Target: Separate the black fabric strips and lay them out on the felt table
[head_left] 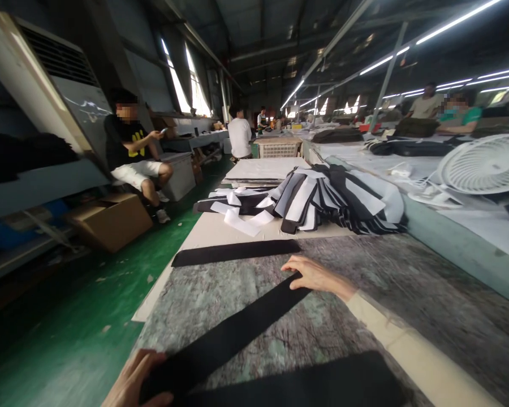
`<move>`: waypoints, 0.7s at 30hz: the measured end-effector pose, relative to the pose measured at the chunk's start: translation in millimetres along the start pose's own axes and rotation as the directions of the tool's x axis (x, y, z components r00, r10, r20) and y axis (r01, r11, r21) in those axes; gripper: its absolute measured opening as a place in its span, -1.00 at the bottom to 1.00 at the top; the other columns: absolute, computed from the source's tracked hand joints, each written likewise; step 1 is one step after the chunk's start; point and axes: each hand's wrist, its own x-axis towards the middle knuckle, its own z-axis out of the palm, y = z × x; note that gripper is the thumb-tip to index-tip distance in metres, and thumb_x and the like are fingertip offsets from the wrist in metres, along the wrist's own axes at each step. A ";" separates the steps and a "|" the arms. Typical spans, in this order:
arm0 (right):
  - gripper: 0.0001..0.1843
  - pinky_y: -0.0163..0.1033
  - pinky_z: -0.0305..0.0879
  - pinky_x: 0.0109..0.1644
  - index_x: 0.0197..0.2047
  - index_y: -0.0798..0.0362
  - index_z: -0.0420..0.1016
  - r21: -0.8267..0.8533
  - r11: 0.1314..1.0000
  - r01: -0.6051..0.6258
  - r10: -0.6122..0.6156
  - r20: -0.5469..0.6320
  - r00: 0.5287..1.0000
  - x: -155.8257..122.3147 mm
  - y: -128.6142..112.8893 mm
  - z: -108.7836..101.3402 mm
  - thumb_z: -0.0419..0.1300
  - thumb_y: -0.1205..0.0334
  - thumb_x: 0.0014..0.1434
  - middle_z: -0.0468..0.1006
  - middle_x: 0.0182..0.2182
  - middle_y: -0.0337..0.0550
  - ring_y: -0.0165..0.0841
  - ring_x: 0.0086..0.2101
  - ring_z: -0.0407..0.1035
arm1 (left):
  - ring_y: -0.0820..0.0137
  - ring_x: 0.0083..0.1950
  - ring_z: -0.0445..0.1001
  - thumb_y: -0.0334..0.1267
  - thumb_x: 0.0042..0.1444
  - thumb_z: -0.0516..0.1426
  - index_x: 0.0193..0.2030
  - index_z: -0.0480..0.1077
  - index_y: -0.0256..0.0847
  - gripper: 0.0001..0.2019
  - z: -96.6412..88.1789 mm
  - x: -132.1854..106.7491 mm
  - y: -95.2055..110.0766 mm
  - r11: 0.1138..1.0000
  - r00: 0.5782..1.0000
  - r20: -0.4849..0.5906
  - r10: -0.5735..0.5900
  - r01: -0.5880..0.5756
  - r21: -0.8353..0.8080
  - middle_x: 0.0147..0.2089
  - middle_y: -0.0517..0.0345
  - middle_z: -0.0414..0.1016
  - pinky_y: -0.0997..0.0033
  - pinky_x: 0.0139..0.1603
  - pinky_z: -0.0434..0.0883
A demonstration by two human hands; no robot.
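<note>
A long black fabric strip point(233, 333) lies diagonally across the worn grey table point(407, 294). My right hand point(316, 276) holds the strip's far end, fingers curled over its edge. At the bottom edge my left hand point(133, 381) grips the strip's near end, thumb on top. A second black strip point(235, 251) lies flat just beyond, apart from both hands. A wider black piece point(322, 384) lies at the table's near edge under my right forearm.
A pile of black and white strips point(322, 198) sits further along the table, with loose white pieces point(241, 217) beside it. A white fan point(486, 164) stands at right. On the left, a person sits by a cardboard box point(112, 220) on the green floor.
</note>
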 end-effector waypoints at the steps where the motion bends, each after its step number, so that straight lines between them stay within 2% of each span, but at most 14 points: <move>1: -0.59 -0.27 0.23 -0.10 -0.05 -0.02 0.47 -0.015 1.000 0.001 -0.001 0.022 1.000 2.0 -2.6 -0.8 0.28 0.31 -0.03 0.41 -0.19 -0.14 -0.26 -0.14 0.30 | 0.11 -0.09 0.42 0.01 -0.39 0.29 -0.26 0.43 0.09 -0.57 -1.7 -0.4 8.5 1.000 1.000 0.005 -0.027 0.027 0.015 -0.05 0.11 0.42 0.18 -0.05 0.42; 6: -0.63 -0.27 0.22 -0.09 -0.08 0.01 0.49 -0.066 0.998 -0.003 0.007 0.066 0.998 5.3 -4.8 -1.0 0.27 0.35 -0.02 0.39 -0.20 -0.12 -0.25 -0.15 0.30 | 0.20 -0.14 0.41 -0.16 -0.33 0.28 -0.33 0.38 -0.04 -0.68 -15.4 -0.8 45.2 0.992 0.995 0.060 -0.079 0.073 0.101 -0.19 0.16 0.41 0.28 -0.12 0.38; 9: -0.63 -0.25 0.23 -0.09 -0.07 0.02 0.48 -0.086 0.996 -0.001 0.005 0.051 0.999 3.1 -12.5 -1.9 0.26 0.36 -0.01 0.38 -0.18 -0.11 -0.26 -0.16 0.30 | 0.18 -0.13 0.39 -0.23 -0.34 0.31 -0.43 0.34 -0.09 -0.72 -18.1 -5.6 54.8 0.973 0.998 0.003 -0.056 0.054 0.226 -0.23 0.18 0.42 0.26 -0.13 0.33; 12: -0.60 -0.20 0.20 0.02 -0.02 0.00 0.45 -0.054 0.983 0.173 -0.172 0.019 0.985 3.8 -41.0 1.0 0.27 0.34 0.02 0.38 -0.07 -0.10 -0.24 -0.06 0.27 | 0.25 -0.17 0.38 -0.24 -0.15 0.27 -0.43 0.32 -0.11 -0.82 -16.1 -15.8 61.3 0.960 0.994 -0.046 0.096 -0.081 0.268 -0.27 0.20 0.44 0.26 -0.10 0.30; 14: -0.54 -0.17 0.14 0.11 0.04 -0.01 0.42 -0.001 0.939 0.343 -0.343 0.042 0.938 9.1 -69.2 9.1 0.31 0.29 0.04 0.37 0.02 -0.10 -0.23 0.02 0.21 | 0.32 -0.26 0.37 -0.20 0.02 0.20 -0.41 0.31 -0.13 -0.87 -14.9 -24.6 67.0 0.948 0.973 -0.071 0.220 -0.197 0.250 -0.34 0.22 0.43 0.33 -0.18 0.30; 16: -0.44 -0.18 0.10 0.16 0.11 0.02 0.37 0.076 0.872 0.483 -0.489 0.092 0.868 17.9 -96.9 21.2 0.35 0.24 0.02 0.37 0.07 -0.08 -0.23 0.07 0.19 | 0.36 -0.31 0.36 -0.16 0.12 0.14 -0.39 0.30 -0.14 -0.85 -16.4 -33.9 74.6 0.919 0.930 -0.127 0.345 -0.307 0.248 -0.37 0.21 0.42 0.40 -0.26 0.30; 18: -0.38 -0.21 0.13 0.13 0.12 0.02 0.36 0.139 0.827 0.545 -0.562 0.149 0.814 26.3 -116.8 32.6 0.38 0.19 -0.02 0.43 0.02 -0.08 -0.24 0.05 0.22 | 0.39 -0.31 0.35 -0.19 0.17 0.10 -0.35 0.30 -0.14 -0.87 -21.3 -43.3 82.6 0.862 0.857 -0.181 0.482 -0.428 0.271 -0.36 0.20 0.42 0.44 -0.27 0.30; 19: -0.39 -0.23 0.18 0.07 0.10 0.01 0.38 0.150 0.830 0.538 -0.558 0.183 0.810 28.8 -122.5 36.1 0.39 0.18 -0.04 0.46 -0.04 -0.08 -0.24 -0.01 0.27 | 0.40 -0.30 0.36 -0.23 0.19 0.09 -0.33 0.30 -0.15 -0.90 -24.8 -47.9 86.1 0.827 0.814 -0.199 0.546 -0.485 0.286 -0.35 0.19 0.42 0.44 -0.25 0.30; 21: -0.53 -0.28 0.25 -0.09 -0.02 -0.01 0.48 0.136 0.868 0.478 -0.496 0.251 0.831 28.3 -124.3 36.3 0.39 0.18 -0.04 0.51 -0.20 -0.13 -0.28 -0.15 0.36 | 0.41 -0.27 0.37 -0.32 0.20 0.06 -0.29 0.30 -0.15 -0.96 -31.8 -56.0 90.3 0.768 0.739 -0.232 0.632 -0.558 0.316 -0.31 0.18 0.44 0.45 -0.21 0.30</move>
